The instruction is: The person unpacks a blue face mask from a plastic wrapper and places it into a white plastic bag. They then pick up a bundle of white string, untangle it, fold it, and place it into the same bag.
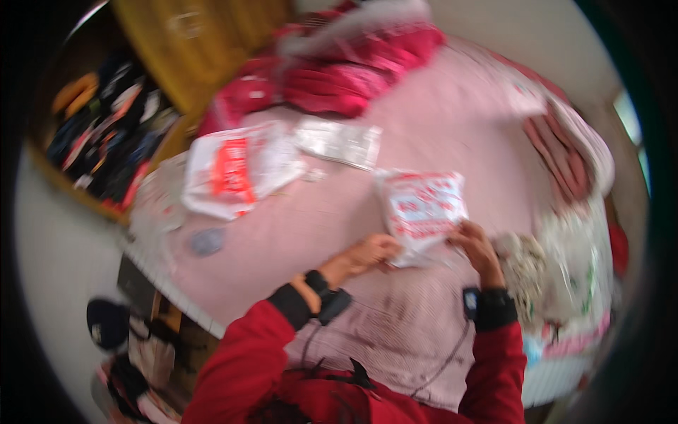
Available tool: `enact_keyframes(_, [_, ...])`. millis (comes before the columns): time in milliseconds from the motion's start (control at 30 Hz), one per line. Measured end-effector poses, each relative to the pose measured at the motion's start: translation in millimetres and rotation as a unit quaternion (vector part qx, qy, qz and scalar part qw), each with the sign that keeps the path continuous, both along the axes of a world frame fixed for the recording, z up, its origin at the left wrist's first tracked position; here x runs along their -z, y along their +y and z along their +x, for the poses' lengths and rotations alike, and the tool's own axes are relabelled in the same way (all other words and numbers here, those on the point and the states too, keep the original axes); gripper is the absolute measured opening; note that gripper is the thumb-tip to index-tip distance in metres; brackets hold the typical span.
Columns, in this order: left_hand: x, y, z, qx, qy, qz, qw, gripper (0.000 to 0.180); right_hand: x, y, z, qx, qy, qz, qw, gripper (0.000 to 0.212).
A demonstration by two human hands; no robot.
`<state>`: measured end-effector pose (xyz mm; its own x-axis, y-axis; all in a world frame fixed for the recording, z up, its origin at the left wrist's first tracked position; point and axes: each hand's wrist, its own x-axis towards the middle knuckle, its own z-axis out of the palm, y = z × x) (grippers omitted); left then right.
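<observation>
White package: I have the white package (422, 201) with red and blue print over the middle of the bed, between the two hands; blur hides whether it rests on the cover.
Left hand: I read the left hand (371, 253) at the package's lower left corner, its fingers curled closed on the edge.
Right hand: I read the right hand (477, 244) at the lower right corner, thumb and fingers pinching the edge.
Bed: I see a pink cover on the bed (311, 226), spread beneath the hands.
Left of package: I locate a silvery packet (337, 145), then a larger white bag (229, 177) with a red panel; a small grey-blue item (207, 242) lies nearer the bed's left edge.
Far end: I note heaped red bedding (339, 78).
Right side: I find a cream stringy heap (522, 265) beside a clear plastic bag (575, 254).
</observation>
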<state>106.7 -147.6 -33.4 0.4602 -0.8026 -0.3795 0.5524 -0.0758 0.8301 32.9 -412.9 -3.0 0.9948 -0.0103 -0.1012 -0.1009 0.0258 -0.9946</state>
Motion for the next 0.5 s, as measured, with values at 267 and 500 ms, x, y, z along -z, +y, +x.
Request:
enact_keyframes(267, [-11.1,-5.5,-1.6,-0.08,0.077,-0.07,0.991,0.023,-0.6,3.9,-3.7,-0.004,0.093,0.088,0.992,0.013])
enact_keyframes(500, [5.7,-10.9,2.2,-0.108,-0.084,0.005,0.991,0.018,-1.4,3.4,-4.4,0.071,0.054,0.035,0.995,0.018])
